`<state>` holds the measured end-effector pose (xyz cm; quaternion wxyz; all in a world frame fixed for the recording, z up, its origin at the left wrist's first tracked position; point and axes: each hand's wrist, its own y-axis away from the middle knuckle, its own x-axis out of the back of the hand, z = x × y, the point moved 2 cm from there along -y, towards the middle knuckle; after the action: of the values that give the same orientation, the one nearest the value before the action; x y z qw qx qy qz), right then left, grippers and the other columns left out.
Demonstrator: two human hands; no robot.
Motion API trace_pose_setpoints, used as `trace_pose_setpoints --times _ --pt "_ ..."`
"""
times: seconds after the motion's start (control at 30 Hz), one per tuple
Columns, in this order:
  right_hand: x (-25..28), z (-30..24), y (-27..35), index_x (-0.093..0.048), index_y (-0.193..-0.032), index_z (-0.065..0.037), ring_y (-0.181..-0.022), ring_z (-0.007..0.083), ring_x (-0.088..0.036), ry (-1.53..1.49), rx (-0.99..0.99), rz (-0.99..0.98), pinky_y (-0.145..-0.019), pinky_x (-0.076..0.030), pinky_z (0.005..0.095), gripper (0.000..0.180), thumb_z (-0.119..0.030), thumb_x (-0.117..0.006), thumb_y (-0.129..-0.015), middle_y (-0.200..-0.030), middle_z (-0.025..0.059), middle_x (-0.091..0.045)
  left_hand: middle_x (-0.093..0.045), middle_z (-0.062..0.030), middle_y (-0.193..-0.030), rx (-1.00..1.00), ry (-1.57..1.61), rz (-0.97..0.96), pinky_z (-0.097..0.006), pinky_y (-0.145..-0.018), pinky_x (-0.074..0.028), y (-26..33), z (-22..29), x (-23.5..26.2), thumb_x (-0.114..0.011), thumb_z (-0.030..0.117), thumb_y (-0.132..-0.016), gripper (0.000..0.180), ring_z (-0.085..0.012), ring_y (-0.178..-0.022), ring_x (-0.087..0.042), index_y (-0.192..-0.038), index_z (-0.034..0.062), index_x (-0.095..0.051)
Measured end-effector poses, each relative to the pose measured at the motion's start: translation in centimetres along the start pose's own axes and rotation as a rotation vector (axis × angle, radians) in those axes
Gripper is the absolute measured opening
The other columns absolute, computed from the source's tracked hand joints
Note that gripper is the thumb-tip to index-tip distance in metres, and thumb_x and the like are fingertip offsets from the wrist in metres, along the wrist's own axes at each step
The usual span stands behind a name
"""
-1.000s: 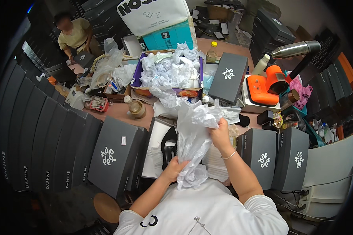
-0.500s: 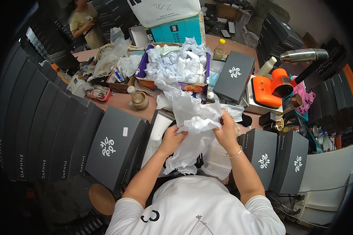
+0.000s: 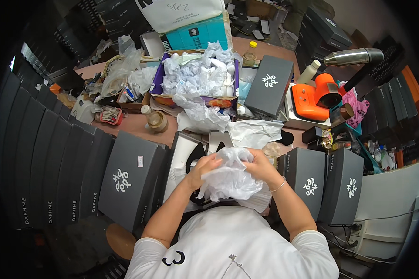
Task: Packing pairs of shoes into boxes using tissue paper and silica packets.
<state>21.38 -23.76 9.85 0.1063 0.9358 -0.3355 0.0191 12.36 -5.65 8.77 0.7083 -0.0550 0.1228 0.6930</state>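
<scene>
Crumpled white tissue paper [image 3: 230,181] is bunched between my two hands, close in front of my body. My left hand [image 3: 202,170] grips its left side with curled fingers, and my right hand [image 3: 261,166] has hold of its upper right side. Below and behind the paper stands an open shoebox [image 3: 180,145] with a white inside. Black pointed shoe parts [image 3: 197,152] show in it beside my left hand; the rest is hidden by the paper and my hands. A flat sheet of white paper [image 3: 253,132] lies just beyond.
A purple carton [image 3: 158,81] heaped with crumpled tissue stands at the back. Dark grey shoeboxes [image 3: 130,179] flank me, with tall stacks at left. At right are an upright grey box [image 3: 270,86] and an orange machine [image 3: 307,104]. A glass jar [image 3: 157,122] stands left of centre.
The tissue paper was spread long between my hands and is now bunched into a smaller wad, lower down. Black shoe parts in the open box have come into sight.
</scene>
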Motion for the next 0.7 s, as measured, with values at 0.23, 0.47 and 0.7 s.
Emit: trace_pose_setpoints --times 0.23,0.47,0.7 --pt "-2.7 -2.1 1.6 -0.061 -0.117 -0.011 -0.072 0.025 -0.059 0.857 0.579 0.286 -0.065 -0.046 0.0356 0.045 -0.008 -0.066 -0.072 -0.079 0.0058 -0.059 -0.065 -0.0074 -0.101 0.204 0.28 0.296 -0.029 -0.077 -0.053 2.3 -6.6 -0.7 -0.059 0.0 -0.084 0.024 -0.0146 -0.092 -0.062 -0.109 -0.0012 -0.06" --pt "-3.7 -0.3 3.1 -0.053 -0.131 -0.02 -0.071 0.0229 -0.056 1.136 0.471 -0.091 -0.065 -0.046 0.0372 0.053 -0.012 -0.058 -0.079 -0.085 0.0074 -0.052 -0.062 -0.0077 -0.109 0.501 1.108 0.08 -0.032 -0.086 -0.051 2.7 -3.7 -0.2 -0.057 0.005 -0.087 0.03 -0.0174 -0.101 -0.061 -0.116 0.001 -0.056" --pt "-0.5 -2.8 2.3 -0.052 -0.132 -0.007 -0.103 0.0213 -0.058 0.396 0.441 -0.15 -0.09 -0.046 0.0345 0.06 -0.02 -0.075 -0.078 -0.11 0.0083 -0.06 -0.06 -0.0055 -0.115 0.29 0.207 -0.08 -0.028 -0.09 -0.047 4.0 -3.8 0.5 -0.063 0.005 -0.086 0.045 -0.0138 -0.105 -0.058 -0.128 0.0022 -0.048"
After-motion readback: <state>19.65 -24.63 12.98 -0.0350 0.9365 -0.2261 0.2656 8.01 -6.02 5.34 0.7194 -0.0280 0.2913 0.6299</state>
